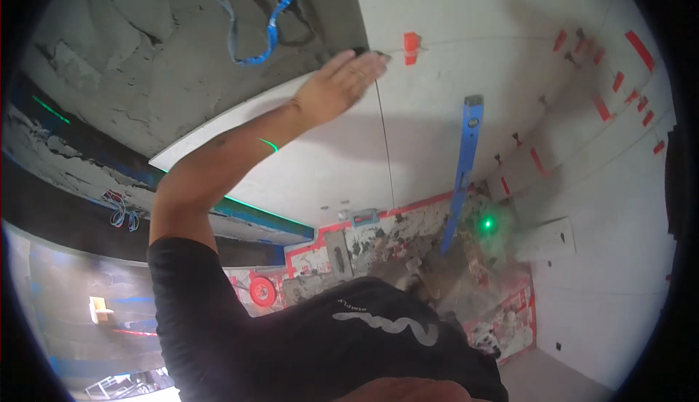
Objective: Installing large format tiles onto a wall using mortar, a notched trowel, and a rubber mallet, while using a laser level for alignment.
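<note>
My left hand (336, 90) is raised against the upper edge of a large pale wall tile (313, 154), fingers stretched out near its corner. Small dark pieces (382, 56) show at the fingertips; whether the hand touches them I cannot tell. A thin seam separates this tile from the neighbouring tile (426, 132). A red wedge (411, 48) sits in a joint just right of the hand. Above hangs a looped blue cable (272, 34) on the grey mortar wall (138, 45). My right hand does not show.
A blue spirit level (463, 172) leans on the tiles at right. More red wedges (601, 106) line the joints there. Below, the littered floor (378, 245) holds a trowel (338, 253) and a red round object (263, 290). A green laser light (488, 223) glows near the corner.
</note>
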`<control>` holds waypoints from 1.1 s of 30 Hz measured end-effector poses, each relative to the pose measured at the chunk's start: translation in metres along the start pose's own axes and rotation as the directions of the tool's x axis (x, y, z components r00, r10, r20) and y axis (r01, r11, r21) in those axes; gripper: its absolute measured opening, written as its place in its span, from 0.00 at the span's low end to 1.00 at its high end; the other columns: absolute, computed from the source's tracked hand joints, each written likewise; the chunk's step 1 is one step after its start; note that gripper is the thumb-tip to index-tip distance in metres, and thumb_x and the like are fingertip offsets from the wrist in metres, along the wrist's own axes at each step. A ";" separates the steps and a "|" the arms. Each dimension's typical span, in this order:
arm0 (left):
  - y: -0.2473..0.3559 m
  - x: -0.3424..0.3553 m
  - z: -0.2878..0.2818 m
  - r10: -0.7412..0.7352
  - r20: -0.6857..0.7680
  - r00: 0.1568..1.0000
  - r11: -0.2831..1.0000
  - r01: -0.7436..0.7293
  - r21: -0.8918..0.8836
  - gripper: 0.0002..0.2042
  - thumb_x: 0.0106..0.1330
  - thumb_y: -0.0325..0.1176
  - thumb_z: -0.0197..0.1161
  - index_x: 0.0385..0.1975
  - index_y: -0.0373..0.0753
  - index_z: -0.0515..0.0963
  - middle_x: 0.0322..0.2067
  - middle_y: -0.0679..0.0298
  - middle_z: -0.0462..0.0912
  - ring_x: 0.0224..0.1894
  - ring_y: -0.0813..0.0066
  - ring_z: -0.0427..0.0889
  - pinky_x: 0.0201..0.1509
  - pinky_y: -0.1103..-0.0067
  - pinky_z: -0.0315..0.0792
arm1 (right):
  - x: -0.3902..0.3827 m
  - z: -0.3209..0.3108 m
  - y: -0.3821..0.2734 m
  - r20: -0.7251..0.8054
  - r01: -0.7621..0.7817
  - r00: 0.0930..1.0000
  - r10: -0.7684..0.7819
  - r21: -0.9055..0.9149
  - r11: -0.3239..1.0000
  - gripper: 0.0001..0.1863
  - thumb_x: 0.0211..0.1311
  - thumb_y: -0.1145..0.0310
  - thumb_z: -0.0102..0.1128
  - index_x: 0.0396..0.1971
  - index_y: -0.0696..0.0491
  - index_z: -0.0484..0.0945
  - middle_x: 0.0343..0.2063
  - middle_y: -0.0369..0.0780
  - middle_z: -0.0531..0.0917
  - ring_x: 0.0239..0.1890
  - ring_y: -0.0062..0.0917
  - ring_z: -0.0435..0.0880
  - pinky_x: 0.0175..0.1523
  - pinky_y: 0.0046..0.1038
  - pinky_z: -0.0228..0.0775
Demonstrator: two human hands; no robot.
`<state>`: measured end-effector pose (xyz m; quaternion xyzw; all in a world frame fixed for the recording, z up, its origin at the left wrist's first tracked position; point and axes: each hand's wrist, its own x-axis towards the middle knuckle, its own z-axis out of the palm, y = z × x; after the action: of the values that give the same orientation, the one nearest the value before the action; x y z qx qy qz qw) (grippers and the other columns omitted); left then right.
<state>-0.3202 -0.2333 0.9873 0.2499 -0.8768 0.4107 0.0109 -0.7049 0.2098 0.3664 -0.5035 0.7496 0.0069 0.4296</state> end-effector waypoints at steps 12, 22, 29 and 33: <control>0.220 -0.034 0.253 0.433 0.466 0.771 0.665 -0.623 0.412 0.36 0.68 0.29 0.48 0.77 0.34 0.45 0.79 0.59 0.41 0.80 0.68 0.40 0.84 0.71 0.39 | -0.193 0.041 0.132 0.262 -0.738 0.584 0.768 0.566 0.368 0.19 0.48 0.65 0.66 0.40 0.59 0.85 0.33 0.43 0.87 0.38 0.35 0.87 0.45 0.43 0.77; 0.503 -0.189 0.571 0.470 0.541 0.697 0.478 -0.717 0.507 0.31 0.75 0.34 0.45 0.75 0.29 0.49 0.76 0.52 0.49 0.78 0.63 0.50 0.83 0.72 0.40 | -0.122 -0.007 -0.004 0.089 -0.471 0.877 0.472 0.347 0.811 0.24 0.45 0.63 0.66 0.43 0.62 0.80 0.36 0.55 0.86 0.43 0.52 0.85 0.49 0.46 0.77; 0.596 -0.201 0.676 0.401 0.530 0.747 0.166 -0.628 0.760 0.34 0.75 0.41 0.48 0.76 0.35 0.46 0.77 0.51 0.44 0.79 0.55 0.41 0.82 0.66 0.37 | -0.026 -0.032 -0.043 0.395 -0.506 0.817 0.419 0.145 0.850 0.31 0.50 0.53 0.68 0.49 0.60 0.78 0.37 0.56 0.86 0.45 0.52 0.85 0.51 0.49 0.76; 0.654 -0.174 0.664 0.514 0.717 0.472 -0.769 -0.116 0.628 0.26 0.76 0.41 0.48 0.70 0.35 0.61 0.72 0.54 0.60 0.75 0.61 0.55 0.79 0.69 0.47 | 0.007 -0.027 -0.059 0.485 -0.519 0.762 0.429 0.062 0.853 0.30 0.52 0.52 0.67 0.49 0.60 0.77 0.37 0.57 0.85 0.45 0.53 0.85 0.52 0.50 0.76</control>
<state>-0.3365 -0.2886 0.0408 -0.4007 -0.0727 0.8656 -0.2915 -0.6784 0.1633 0.4040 -0.2368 0.7282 0.1606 0.6227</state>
